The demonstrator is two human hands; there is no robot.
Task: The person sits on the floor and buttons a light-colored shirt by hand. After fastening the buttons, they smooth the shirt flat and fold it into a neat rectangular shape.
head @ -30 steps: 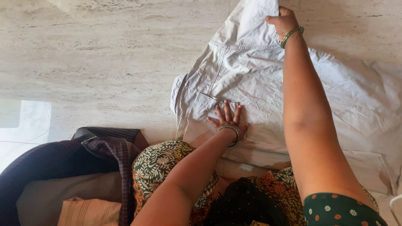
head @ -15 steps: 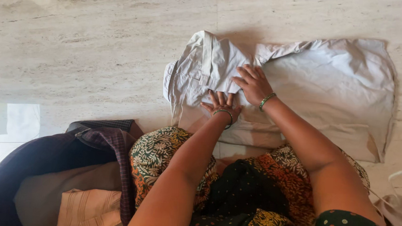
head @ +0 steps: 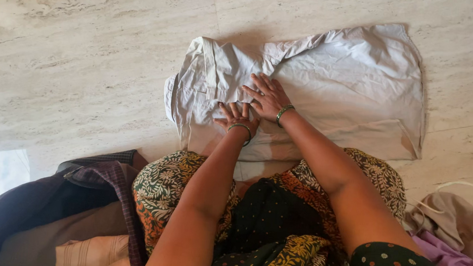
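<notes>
On the pale marble-look floor (head: 84,65), a light grey pair of trousers (head: 336,79) is laid flat, directly in front of the seated person's knees, w/ the waistband end at the left and the leg part spread out to the right. Both hands are pressed onto the garment near its waist. The left hand (head: 236,118) is placed palm down w/ fingers spread, approx. at the pocket area – apparently so the cloth is pinned in place. The right hand (head: 267,96) is set just beside it, almost touching, fingers also splayed and flat, nothing pinched; it seems to be used to hold down or smooth the folded-over part. A green bangle is worn on each wrist. The trousers are seen as thin, crumpled cotton-like fabric, creased all over; the waistband is bunched and turned up at the far left edge, and a strip of the lower hem is folded under near the knees. A patterned floral dress (head: 187,185) is draped over the lap. At the lower left a pile of dark and checked clothes (head: 73,204) is heaped – at the lower right, beige and purple fabric (head: 458,246), well apart from the hands.
</notes>
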